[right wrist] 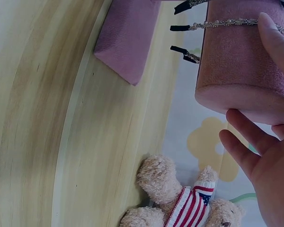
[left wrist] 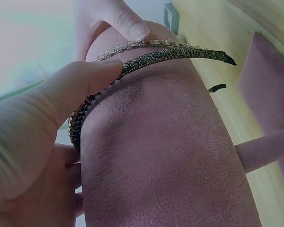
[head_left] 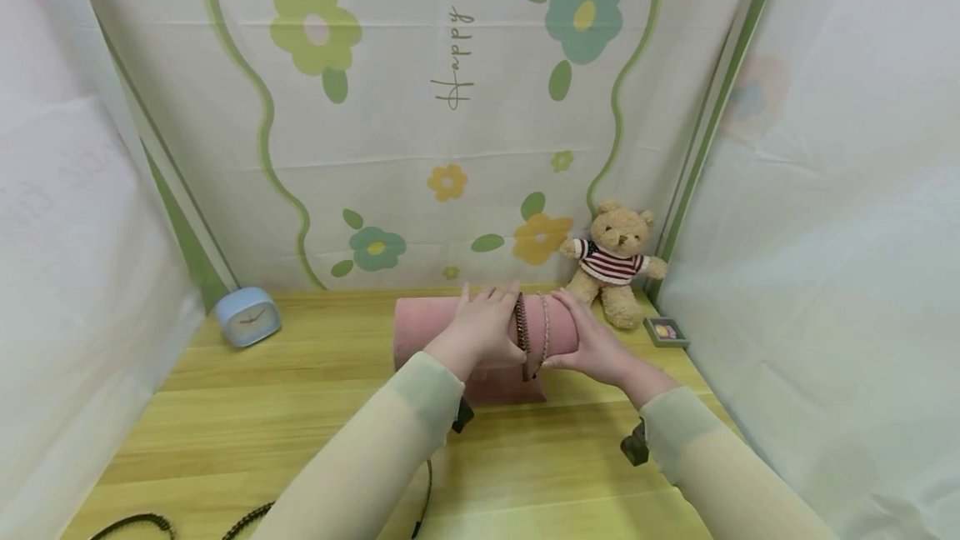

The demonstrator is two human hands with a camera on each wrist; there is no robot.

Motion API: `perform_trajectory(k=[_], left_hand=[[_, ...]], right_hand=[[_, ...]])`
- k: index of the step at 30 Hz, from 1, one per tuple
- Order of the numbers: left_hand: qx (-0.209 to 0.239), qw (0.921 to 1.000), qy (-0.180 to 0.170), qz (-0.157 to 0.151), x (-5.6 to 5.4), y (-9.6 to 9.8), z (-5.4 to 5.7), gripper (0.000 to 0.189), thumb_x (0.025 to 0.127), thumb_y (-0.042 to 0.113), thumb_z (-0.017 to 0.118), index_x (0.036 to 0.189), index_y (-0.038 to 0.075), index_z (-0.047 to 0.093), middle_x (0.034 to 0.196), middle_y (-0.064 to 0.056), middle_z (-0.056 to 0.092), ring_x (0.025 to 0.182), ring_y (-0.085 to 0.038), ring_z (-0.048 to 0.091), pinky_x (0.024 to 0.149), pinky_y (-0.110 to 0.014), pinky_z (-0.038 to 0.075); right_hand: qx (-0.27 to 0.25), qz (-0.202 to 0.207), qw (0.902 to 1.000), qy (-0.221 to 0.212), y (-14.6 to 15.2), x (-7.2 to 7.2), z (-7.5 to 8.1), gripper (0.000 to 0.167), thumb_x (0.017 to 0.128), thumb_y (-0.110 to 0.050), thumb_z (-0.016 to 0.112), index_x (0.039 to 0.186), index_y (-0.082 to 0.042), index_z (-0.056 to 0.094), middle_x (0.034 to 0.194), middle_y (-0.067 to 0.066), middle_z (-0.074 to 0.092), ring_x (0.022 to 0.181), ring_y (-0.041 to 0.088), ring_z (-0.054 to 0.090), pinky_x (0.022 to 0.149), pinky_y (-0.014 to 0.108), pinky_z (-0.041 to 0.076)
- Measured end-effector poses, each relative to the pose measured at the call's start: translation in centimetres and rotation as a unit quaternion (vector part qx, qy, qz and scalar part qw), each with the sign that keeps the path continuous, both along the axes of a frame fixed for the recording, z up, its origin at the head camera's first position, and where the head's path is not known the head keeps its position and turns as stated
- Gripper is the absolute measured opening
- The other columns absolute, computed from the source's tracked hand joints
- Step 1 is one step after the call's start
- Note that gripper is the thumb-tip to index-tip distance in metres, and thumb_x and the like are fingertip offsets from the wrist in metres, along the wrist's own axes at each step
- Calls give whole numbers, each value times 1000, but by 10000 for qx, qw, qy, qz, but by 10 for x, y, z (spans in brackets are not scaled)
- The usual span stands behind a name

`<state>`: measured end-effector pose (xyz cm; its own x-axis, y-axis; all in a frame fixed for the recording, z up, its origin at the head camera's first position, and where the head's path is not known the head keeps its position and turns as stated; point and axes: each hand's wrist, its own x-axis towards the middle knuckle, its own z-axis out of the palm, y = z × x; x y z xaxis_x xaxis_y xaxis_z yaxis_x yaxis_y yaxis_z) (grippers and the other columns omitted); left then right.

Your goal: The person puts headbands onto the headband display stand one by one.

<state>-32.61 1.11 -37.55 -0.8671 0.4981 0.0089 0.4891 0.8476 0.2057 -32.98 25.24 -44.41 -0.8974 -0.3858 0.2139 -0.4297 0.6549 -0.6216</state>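
Observation:
A pink plush headband stand (head_left: 423,323), a horizontal roll on a base, stands on the table. A dark beaded headband (left wrist: 165,55) curves over the roll. My left hand (head_left: 487,330) holds it, thumb in front and fingers at the far side. Beside it, nearer the roll's right end, sits a lighter beaded headband (right wrist: 227,22). My right hand (head_left: 600,352) spans that end, its thumb on the lighter band. In the right wrist view some fingers extend past the roll's end face; how the others lie behind the roll is hidden.
A teddy bear (head_left: 618,261) in a striped shirt sits at the back right, near a small framed picture (head_left: 666,332). A blue clock (head_left: 248,317) stands at the back left. Dark headbands (head_left: 138,519) lie at the front left, and fabric walls (head_left: 480,123) surround the table.

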Motion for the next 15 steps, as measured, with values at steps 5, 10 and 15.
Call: perform_trajectory(k=[5,10,15], left_hand=[[64,9999,-72,41,0,-2,-2,125,73,56,82,160,15,3,162,-4,21,147,-26,19,116,-57,-3],[411,9991,12,44,8,-19,-3,130,69,55,86,160,12,3,163,-6,15,148,-27,14,116,-55,-4],[798,9958,413,173,21,-60,-3,128,69,55,85,159,9,6,163,-6,7,149,-26,8,115,-53,-9]], right_hand=[[51,-22,10000,27,-1,0,1,113,70,-44,89,157,-31,18,161,11,15,137,37,34,100,58,41],[47,-28,10000,-46,-2,0,3,113,70,-45,88,157,-31,18,161,11,15,138,37,31,102,59,39],[100,-86,9998,-152,-3,1,2,113,71,-46,88,157,-32,17,162,9,13,141,36,26,104,60,35]])
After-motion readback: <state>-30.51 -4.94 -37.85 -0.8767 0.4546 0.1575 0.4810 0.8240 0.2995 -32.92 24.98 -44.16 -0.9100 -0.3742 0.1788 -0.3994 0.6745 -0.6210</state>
